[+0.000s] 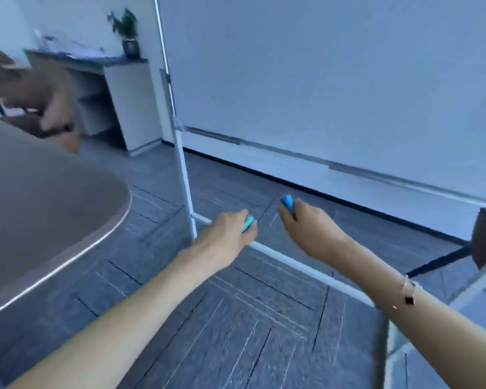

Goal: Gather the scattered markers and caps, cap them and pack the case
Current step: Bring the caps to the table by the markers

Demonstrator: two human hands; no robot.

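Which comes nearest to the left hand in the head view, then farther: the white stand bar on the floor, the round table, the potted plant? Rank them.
From the left hand, which grips a turquoise piece:
1. White stand bar, passing just under the hand.
2. Round table, off to the left.
3. Potted plant, far back on the cabinet, upper left.

A: Where do things sit round the whiteboard stand (pixel 184 175)?
B: The table (pixel 40 197) lies left of it, the cabinet (pixel 129 105) behind that, a plant (pixel 128 32) on top.
A: And the hands?
B: Left hand (pixel 227 234) and right hand (pixel 309 223) are before its base bar.
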